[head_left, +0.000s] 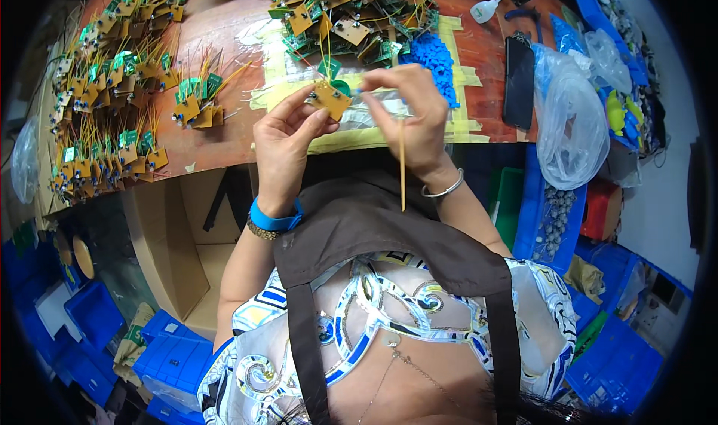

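Starting at the left of the tabletop (224, 21), rows of wired boards (120, 77) stand close together, with a small cluster (198, 107) just to their right. The left hand (286, 137) has thumb and fingers clamped on a brown board (333, 102), raised above the near edge; green parts (340, 87) show at its far side. Beyond it lies a far pile (359, 25). The right hand (422, 114) works close beside the board, thumb and forefinger bent inward; blur hides whether they pinch anything. Its other fingers appear closed on a thin stick (402, 163). Farther right lie small blue pieces (432, 62). Judgement: one board is under close fingertip work; the next move calls for a steady left grip and careful right-hand placement.
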`<state>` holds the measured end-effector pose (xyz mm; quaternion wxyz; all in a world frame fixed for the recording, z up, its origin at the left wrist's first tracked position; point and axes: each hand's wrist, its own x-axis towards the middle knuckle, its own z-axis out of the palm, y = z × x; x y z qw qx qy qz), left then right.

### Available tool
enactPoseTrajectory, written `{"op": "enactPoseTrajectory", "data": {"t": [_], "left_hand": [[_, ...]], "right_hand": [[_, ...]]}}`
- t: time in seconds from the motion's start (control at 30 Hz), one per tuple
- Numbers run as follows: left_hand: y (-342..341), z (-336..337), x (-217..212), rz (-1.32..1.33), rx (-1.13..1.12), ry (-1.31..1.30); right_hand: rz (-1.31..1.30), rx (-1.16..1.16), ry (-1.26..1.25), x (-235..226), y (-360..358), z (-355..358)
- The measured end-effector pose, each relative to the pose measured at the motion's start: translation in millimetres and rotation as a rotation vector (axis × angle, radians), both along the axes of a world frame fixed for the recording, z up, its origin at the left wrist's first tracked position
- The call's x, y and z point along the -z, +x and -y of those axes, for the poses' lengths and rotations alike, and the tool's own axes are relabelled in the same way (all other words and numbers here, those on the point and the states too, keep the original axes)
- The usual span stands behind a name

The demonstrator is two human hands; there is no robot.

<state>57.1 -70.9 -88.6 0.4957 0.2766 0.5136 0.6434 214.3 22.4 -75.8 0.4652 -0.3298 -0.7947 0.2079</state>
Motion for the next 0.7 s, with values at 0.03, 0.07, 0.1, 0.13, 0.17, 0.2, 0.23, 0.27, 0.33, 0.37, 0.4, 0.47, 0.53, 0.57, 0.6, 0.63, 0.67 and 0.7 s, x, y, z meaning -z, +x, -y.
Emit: {"op": "enactPoseTrajectory", "data": {"t": [0.03, 0.07, 0.1, 0.13, 0.17, 0.2, 0.23, 0.27, 0.33, 0.37, 0.4, 0.47, 0.53, 0.57, 0.6, 0.63, 0.67, 0.7], "left_hand": [[2, 0, 0, 0.010, 0.007, 0.005], [2, 0, 1, 0.007, 0.007, 0.006], [3, 1, 3, 0.003, 0.014, 0.018], [4, 2, 4, 0.000, 0.020, 0.029], [5, 0, 0, 0.005, 0.012, 0.034], [6, 0, 1, 0.003, 0.009, 0.032], [6, 0, 1, 0.013, 0.003, 0.037], [6, 1, 2, 0.023, -0.004, 0.042], [5, 1, 2, 0.021, 0.002, 0.039], [5, 1, 2, 0.020, 0.009, 0.036], [4, 1, 2, 0.020, 0.007, 0.036], [4, 1, 2, 0.037, 0.004, 0.021], [4, 2, 1, 0.020, 0.015, 0.018], [4, 2, 0, 0.002, 0.028, 0.016], [4, 3, 0, 0.000, 0.027, 0.016], [5, 3, -1, 0.008, 0.030, 0.019], [5, 3, -2, 0.015, 0.033, 0.023], [5, 3, -1, 0.014, 0.031, 0.020]], "right_hand": [[0.000, -0.084, 0.057, -5, -7, 3], [0.000, -0.167, 0.113, -7, -13, 5], [-0.002, -0.170, 0.120, -7, -18, 6], [-0.003, -0.173, 0.121, -6, -20, 6], [0.027, -0.175, 0.146, -3, -22, 4], [0.054, -0.176, 0.169, -1, -24, 3], [0.065, -0.163, 0.199, 0, -26, 2], [0.063, -0.165, 0.197, 1, -26, 3], [0.090, -0.144, 0.246, 1, -26, 3], [0.091, -0.145, 0.247, 2, -26, 3], [0.086, -0.151, 0.233, 2, -26, 4], [0.081, -0.159, 0.221, 2, -25, 5], [0.098, -0.161, 0.213, 2, -24, 6], [0.097, -0.163, 0.213, 1, -24, 6], [0.091, -0.167, 0.210, 1, -24, 6], [0.085, -0.171, 0.207, 0, -25, 6], [0.083, -0.171, 0.208, 0, -25, 7], [0.075, -0.170, 0.203, 2, -25, 7]]}}
